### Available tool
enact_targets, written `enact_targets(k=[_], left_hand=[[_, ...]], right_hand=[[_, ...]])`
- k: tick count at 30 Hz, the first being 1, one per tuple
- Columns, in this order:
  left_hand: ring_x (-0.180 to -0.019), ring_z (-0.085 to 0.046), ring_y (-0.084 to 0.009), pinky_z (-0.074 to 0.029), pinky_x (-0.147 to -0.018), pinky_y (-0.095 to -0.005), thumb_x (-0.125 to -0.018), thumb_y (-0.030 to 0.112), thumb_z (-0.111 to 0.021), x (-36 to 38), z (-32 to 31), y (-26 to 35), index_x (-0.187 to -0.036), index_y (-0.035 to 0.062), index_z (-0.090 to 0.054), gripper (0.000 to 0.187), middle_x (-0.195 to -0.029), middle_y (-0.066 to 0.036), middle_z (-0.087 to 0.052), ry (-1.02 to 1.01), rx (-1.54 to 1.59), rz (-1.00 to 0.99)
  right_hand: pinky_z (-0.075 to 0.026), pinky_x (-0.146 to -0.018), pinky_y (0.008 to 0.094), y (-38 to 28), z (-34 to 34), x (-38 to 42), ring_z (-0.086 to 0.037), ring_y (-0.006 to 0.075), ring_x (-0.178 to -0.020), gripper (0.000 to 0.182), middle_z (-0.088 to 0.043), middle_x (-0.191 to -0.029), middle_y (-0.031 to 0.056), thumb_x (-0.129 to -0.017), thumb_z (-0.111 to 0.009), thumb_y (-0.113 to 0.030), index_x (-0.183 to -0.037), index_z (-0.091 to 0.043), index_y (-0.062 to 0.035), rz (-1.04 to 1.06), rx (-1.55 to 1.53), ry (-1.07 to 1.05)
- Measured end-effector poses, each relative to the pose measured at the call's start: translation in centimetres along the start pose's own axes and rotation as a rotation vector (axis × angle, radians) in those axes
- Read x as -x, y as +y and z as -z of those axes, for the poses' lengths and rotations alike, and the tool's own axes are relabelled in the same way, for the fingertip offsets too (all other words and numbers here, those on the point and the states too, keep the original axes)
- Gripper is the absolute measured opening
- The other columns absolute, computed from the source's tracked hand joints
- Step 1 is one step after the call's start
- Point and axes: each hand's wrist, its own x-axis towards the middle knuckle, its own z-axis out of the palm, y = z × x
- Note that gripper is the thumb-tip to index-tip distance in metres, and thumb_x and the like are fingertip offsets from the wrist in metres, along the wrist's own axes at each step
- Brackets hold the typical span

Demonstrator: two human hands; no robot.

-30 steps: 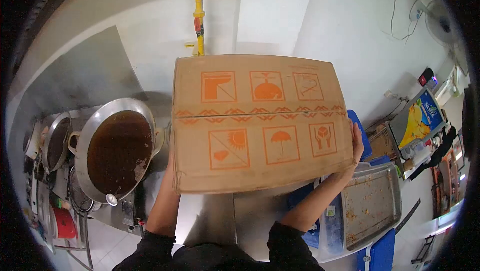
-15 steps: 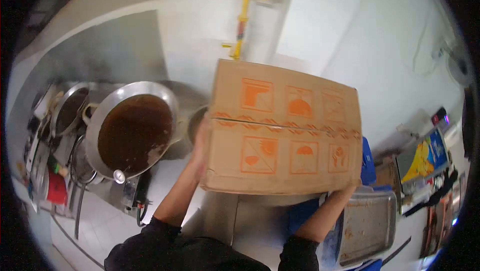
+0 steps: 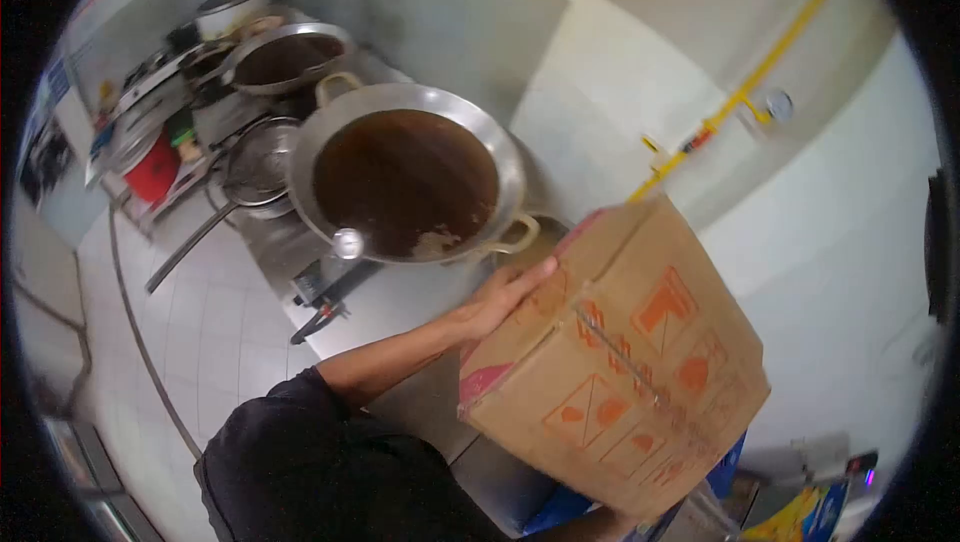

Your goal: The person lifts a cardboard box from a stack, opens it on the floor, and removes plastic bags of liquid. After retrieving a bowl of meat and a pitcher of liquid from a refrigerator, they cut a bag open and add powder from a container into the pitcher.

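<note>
A taped cardboard box (image 3: 610, 442) with orange handling symbols is held up in front of me, tilted, at the lower right. My left hand (image 3: 500, 302) presses flat against its left side, thumb and fingers along the cardboard. Under the box's lower edge, my right hand (image 3: 608, 524) supports it; its fingers are hidden. Just beyond my left hand stands a wide metal wok (image 3: 505, 172) of dark brown liquid, with a round dial thermometer (image 3: 348, 243) at its rim. A smaller pot (image 3: 530, 240) is partly hidden behind the box.
Another wok (image 3: 340, 40) of dark liquid stands farther back. A long-handled strainer (image 3: 262, 164) rests left of the large wok, near a red bucket (image 3: 152, 170). A yellow gas pipe (image 3: 740, 92) with a gauge runs along the wall. Hoses (image 3: 140, 342) cross the tiled floor.
My view has swung left, bringing the woks toward the middle. The box now appears lower right and rotated, with its left side showing. Both hands still hold it.
</note>
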Motion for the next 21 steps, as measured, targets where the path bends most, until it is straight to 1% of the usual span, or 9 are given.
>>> enact_targets(k=[3,4,7,10,12,13,16,18,21], left_hand=[[-0.105,-0.057,-0.0194,-0.044,-0.091,-0.0348,-0.091,0.069,-0.046,4.9,3.3,1.4,-0.124,-0.0053,-0.058,0.083,-0.113,-0.015,-0.063,0.034,-0.067,-0.005],[-0.106,-0.057,-0.0204,-0.044,-0.091,-0.0348,-0.090,0.070,-0.047,6.9,4.2,2.3,-0.123,-0.0050,-0.058,0.082,-0.111,-0.015,-0.063,0.040,-0.090,-0.088],[-0.103,-0.059,-0.0227,-0.044,-0.090,-0.0360,-0.089,0.071,-0.048,12.5,7.9,2.7,-0.123,-0.0047,-0.058,0.084,-0.109,-0.017,-0.064,0.083,-0.144,-0.039],[-0.100,-0.061,-0.0258,-0.046,-0.089,-0.0383,-0.088,0.073,-0.047,19.7,13.1,3.1,-0.125,-0.0050,-0.057,0.087,-0.107,-0.019,-0.064,0.092,-0.218,0.006],[-0.101,-0.062,-0.0275,-0.046,-0.090,-0.0395,-0.087,0.074,-0.047,24.5,16.9,1.9,-0.126,-0.0052,-0.056,0.089,-0.108,-0.020,-0.065,0.148,-0.241,0.018],[-0.101,-0.062,-0.0284,-0.046,-0.090,-0.0400,-0.086,0.075,-0.046,25.5,17.5,0.8,-0.127,-0.0053,-0.055,0.090,-0.108,-0.021,-0.065,0.182,-0.258,0.032],[-0.106,-0.062,-0.0301,-0.046,-0.093,-0.0400,-0.086,0.076,-0.045,34.3,24.6,-0.8,-0.130,-0.0054,-0.053,0.093,-0.113,-0.024,-0.064,0.221,-0.288,0.097],[-0.108,-0.061,-0.0306,-0.046,-0.094,-0.0395,-0.086,0.074,-0.047,40.2,28.9,-1.5,-0.131,-0.0053,-0.052,0.091,-0.115,-0.025,-0.064,0.275,-0.287,0.125],[-0.110,-0.061,-0.0313,-0.046,-0.094,-0.0396,-0.087,0.070,-0.051,49.5,34.2,-2.4,-0.131,-0.0049,-0.052,0.087,-0.118,-0.026,-0.063,0.418,-0.265,0.140]], right_hand=[[-0.045,-0.098,0.0350,2.1,-3.8,5.5,-0.053,0.0182,-0.122,0.062,-0.058,-0.130,0.0089,-0.099,-0.045,-0.051,-0.138,-0.049,-0.0020,-0.074,0.010,-0.167],[-0.045,-0.098,0.0351,2.8,-5.0,7.6,-0.053,0.0182,-0.122,0.062,-0.058,-0.130,0.0089,-0.099,-0.045,-0.051,-0.138,-0.049,-0.0021,-0.109,0.016,-0.230],[-0.044,-0.098,0.0352,4.7,-8.5,14.3,-0.052,0.0182,-0.122,0.062,-0.058,-0.130,0.0089,-0.099,-0.045,-0.051,-0.138,-0.049,-0.0022,-0.226,0.051,-0.440],[-0.044,-0.099,0.0353,6.6,-11.3,22.0,-0.052,0.0182,-0.122,0.062,-0.058,-0.131,0.0088,-0.099,-0.045,-0.051,-0.138,-0.049,-0.0024,-0.321,0.094,-0.651],[-0.044,-0.099,0.0354,7.4,-13.2,27.6,-0.052,0.0182,-0.122,0.062,-0.057,-0.131,0.0088,-0.099,-0.045,-0.051,-0.138,-0.049,-0.0025,-0.378,0.120,-0.776],[-0.044,-0.099,0.0354,8.5,-13.5,29.3,-0.052,0.0182,-0.122,0.062,-0.057,-0.131,0.0088,-0.099,-0.045,-0.051,-0.138,-0.049,-0.0025,-0.406,0.137,-0.824],[-0.044,-0.099,0.0355,9.9,-15.9,39.0,-0.052,0.0181,-0.123,0.062,-0.057,-0.131,0.0087,-0.099,-0.045,-0.051,-0.138,-0.049,-0.0026,-0.471,0.187,-0.956],[-0.044,-0.099,0.0356,11.0,-17.2,45.3,-0.052,0.0181,-0.123,0.062,-0.057,-0.132,0.0087,-0.099,-0.045,-0.051,-0.138,-0.049,-0.0027,-0.517,0.222,-1.038],[-0.044,-0.099,0.0357,12.2,-18.9,53.6,-0.051,0.0181,-0.123,0.062,-0.057,-0.132,0.0087,-0.099,-0.045,-0.051,-0.138,-0.049,-0.0029,-0.583,0.268,-1.160]])
